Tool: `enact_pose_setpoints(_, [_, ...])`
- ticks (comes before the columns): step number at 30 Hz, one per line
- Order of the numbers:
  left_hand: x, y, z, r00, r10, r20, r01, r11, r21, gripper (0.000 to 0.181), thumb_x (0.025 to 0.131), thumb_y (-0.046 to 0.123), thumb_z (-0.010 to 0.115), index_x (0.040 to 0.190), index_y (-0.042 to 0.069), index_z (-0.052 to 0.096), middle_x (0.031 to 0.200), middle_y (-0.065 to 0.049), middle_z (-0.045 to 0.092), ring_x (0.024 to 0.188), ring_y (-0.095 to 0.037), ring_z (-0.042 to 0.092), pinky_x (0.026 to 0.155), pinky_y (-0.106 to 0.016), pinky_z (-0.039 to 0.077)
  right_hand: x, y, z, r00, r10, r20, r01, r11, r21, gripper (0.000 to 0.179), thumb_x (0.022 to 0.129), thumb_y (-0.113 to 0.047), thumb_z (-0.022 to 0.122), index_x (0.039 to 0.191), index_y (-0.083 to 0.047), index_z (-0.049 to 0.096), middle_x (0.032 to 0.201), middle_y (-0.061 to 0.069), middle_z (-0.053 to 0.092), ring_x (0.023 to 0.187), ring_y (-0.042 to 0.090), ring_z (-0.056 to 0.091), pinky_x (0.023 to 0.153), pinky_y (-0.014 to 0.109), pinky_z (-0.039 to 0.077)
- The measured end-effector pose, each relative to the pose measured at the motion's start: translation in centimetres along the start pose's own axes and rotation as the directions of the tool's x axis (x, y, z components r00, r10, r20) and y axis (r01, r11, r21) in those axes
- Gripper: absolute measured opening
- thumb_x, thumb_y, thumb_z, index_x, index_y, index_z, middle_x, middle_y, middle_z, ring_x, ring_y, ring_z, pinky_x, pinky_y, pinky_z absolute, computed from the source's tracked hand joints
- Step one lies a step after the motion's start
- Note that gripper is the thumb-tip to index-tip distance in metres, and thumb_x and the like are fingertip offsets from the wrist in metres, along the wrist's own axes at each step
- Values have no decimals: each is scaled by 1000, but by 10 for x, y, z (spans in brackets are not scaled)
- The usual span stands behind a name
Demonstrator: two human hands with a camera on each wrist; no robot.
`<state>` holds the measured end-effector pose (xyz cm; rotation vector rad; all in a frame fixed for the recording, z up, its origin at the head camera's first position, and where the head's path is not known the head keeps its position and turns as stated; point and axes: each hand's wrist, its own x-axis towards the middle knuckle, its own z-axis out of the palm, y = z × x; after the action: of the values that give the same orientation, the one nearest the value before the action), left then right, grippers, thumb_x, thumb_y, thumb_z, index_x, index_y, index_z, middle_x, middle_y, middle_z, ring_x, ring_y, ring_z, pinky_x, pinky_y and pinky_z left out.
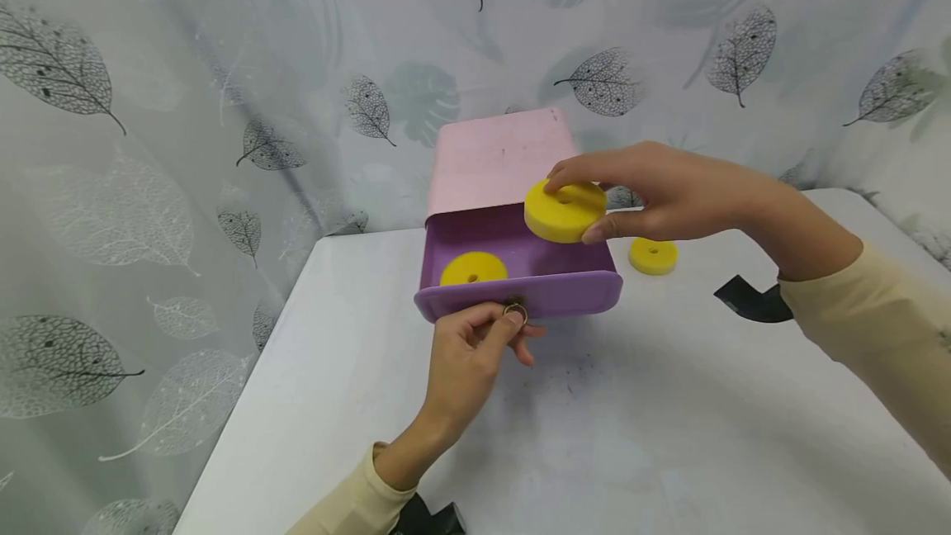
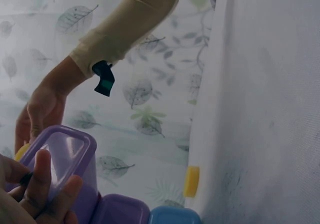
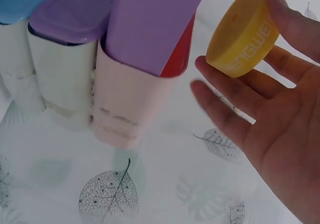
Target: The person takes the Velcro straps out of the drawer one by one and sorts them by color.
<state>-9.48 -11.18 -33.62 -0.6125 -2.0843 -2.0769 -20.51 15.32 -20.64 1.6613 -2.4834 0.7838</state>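
A purple drawer (image 1: 550, 295) stands pulled out of a pink cabinet (image 1: 501, 157). My left hand (image 1: 462, 362) pinches the small ring pull (image 1: 526, 314) on the drawer's front between thumb and fingers. Above the drawer's right side, my right hand (image 1: 664, 192) holds a thick yellow disc (image 1: 559, 217) with a small centre hole. Thumb and fingertips grip its edge, and pale lettering shows on the side of this disc (image 3: 255, 46) in the right wrist view. Another yellow disc (image 1: 475, 265) lies inside the drawer at the left, partly hidden by its front.
On the white table (image 1: 357, 370), a third yellow disc (image 1: 654, 257) lies right of the drawer. The right wrist view shows more drawer units below, one with a purple front (image 3: 72, 16), one with a blue front (image 3: 20, 3). Leaf-patterned cloth (image 1: 401, 31) hangs behind.
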Motion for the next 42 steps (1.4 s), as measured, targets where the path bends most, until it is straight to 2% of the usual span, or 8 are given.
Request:
enact_pose_setpoints(8, [0, 0, 1, 1000, 6, -4, -6, 1000, 1, 27, 104, 12, 60, 81, 3, 70, 64, -8, 67, 88, -30, 75, 88, -41, 52, -9, 5, -11, 998, 37, -50, -40, 997, -68, 56, 92, -7, 79, 144, -11, 59, 139, -5, 63, 121, 20, 61, 102, 46, 46])
enact_pose_setpoints(14, [0, 1, 1, 1000, 5, -5, -5, 1000, 7, 27, 104, 12, 60, 81, 3, 70, 63, -8, 67, 89, -29, 76, 91, -42, 52, -14, 10, -17, 995, 70, -77, -77, 993, -88, 57, 92, -8, 80, 144, -12, 59, 136, -5, 64, 116, 18, 61, 99, 35, 46])
enact_pose_setpoints(19, [-1, 0, 0, 1000, 6, -3, -6, 1000, -3, 27, 104, 12, 60, 81, 4, 70, 63, -8, 67, 90, -29, 76, 91, -44, 52, -21, 19, -22, 983, 161, -91, -167, 984, -68, 55, 93, -10, 79, 144, -13, 59, 135, -1, 64, 115, 22, 60, 96, 50, 48])
enact_pose_setpoints(21, [-1, 0, -1, 1000, 4, -3, -4, 1000, -5, 27, 105, 12, 60, 81, 5, 70, 64, -8, 68, 89, -29, 76, 91, -44, 52, -24, 24, -25, 976, 196, -93, -203, 976, -73, 54, 93, -11, 79, 144, -14, 59, 135, 2, 64, 114, 24, 60, 94, 52, 48])
enact_pose_setpoints(23, [-1, 0, -1, 1000, 3, -3, -3, 1000, -5, 27, 104, 12, 60, 81, 4, 70, 64, -8, 68, 89, -29, 76, 91, -44, 52, -27, 31, -27, 966, 240, -93, -246, 967, -70, 54, 94, -12, 78, 144, -14, 58, 136, 4, 63, 115, 27, 60, 94, 55, 48])
enact_pose_setpoints(28, [-1, 1, 0, 1000, 1, -2, -1, 1000, -1, 27, 104, 12, 60, 81, 3, 69, 63, -8, 67, 90, -30, 76, 90, -44, 52, -36, 47, -30, 926, 368, -87, -372, 927, -42, 52, 97, -14, 75, 145, -13, 56, 142, 11, 59, 121, 34, 56, 99, 66, 43])
enact_pose_setpoints(30, [-1, 1, 0, 1000, -3, -2, 3, 1000, 2, 27, 104, 12, 60, 81, 2, 69, 63, -8, 67, 90, -30, 76, 90, -44, 52, -39, 53, -30, 911, 403, -88, -407, 913, -29, 52, 97, -15, 75, 145, -13, 56, 143, 12, 58, 123, 35, 55, 101, 66, 42])
enact_pose_setpoints(42, [-1, 2, 0, 1000, -11, -3, 11, 1000, 0, 27, 104, 12, 61, 81, 1, 69, 63, -9, 67, 91, -33, 76, 91, -43, 53, -60, 87, -31, 853, 515, -85, -518, 855, -17, 55, 99, -16, 73, 148, -8, 52, 145, 19, 54, 125, 40, 52, 103, 66, 40])
